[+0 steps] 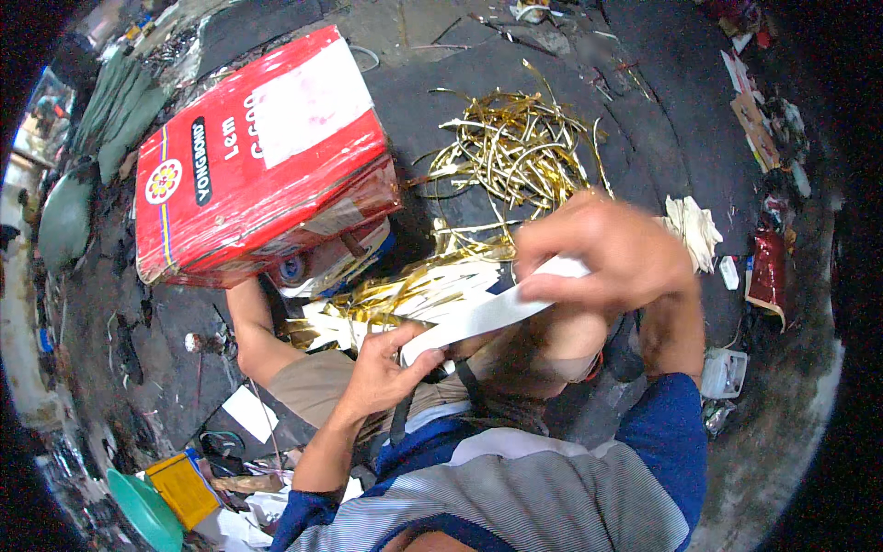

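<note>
1. White strip (487,316) spans the gap between the two hands, to the lower right of the largest thing near them, a red box (299,184) standing on the dark floor.
2. Beyond the hands, a loose tangle of gold strips (501,156) lies on the floor.
3. Nearer the lap, a flatter pile of white and gold strips (405,299) spreads below the box.
4. Right hand (621,253), blurred, closes thumb and fingers on the upper end, where the strip bends.
5. Left hand (382,373) pinches the lower end narrowly between thumb and fingers.
6. Handling, as judged: light, thin, flexible, perhaps slick and easily creased; best held flat near each end, thumb on top. Its material I cannot tell.
</note>
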`<state>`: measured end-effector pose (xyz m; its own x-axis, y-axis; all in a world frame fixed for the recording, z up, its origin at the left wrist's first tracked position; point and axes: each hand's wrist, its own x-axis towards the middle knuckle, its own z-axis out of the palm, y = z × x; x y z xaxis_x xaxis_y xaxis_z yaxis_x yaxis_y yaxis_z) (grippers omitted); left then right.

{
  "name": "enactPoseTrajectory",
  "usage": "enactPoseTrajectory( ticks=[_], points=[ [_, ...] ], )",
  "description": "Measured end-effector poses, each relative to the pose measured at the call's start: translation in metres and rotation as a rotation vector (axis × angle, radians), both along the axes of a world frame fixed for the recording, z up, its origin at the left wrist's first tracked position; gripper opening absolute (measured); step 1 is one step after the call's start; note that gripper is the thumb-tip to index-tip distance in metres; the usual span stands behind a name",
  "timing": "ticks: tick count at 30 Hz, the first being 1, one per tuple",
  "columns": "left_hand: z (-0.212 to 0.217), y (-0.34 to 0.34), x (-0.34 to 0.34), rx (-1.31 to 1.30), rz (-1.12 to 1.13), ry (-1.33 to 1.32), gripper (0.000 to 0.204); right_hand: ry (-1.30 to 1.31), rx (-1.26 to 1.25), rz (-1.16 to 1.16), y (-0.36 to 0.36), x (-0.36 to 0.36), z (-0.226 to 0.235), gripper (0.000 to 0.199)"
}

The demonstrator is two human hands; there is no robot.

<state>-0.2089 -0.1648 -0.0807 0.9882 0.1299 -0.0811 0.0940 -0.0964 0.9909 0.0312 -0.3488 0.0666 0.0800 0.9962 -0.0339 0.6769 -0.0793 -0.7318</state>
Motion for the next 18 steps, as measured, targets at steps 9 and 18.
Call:
enactPoseTrajectory(
  ticks=[9,18],
  points=[
    [0.026,0.088,-0.077,0.088,0.561,-0.033,0.015,0.032,-0.083,-0.245,-0.009,0.056,0.095,0.039],
    [0.143,0.265,-0.025,1.644,0.995,-0.113,0.036,-0.072,0.209,-0.261,0.166,0.057,0.0,0.025]
  ],
)
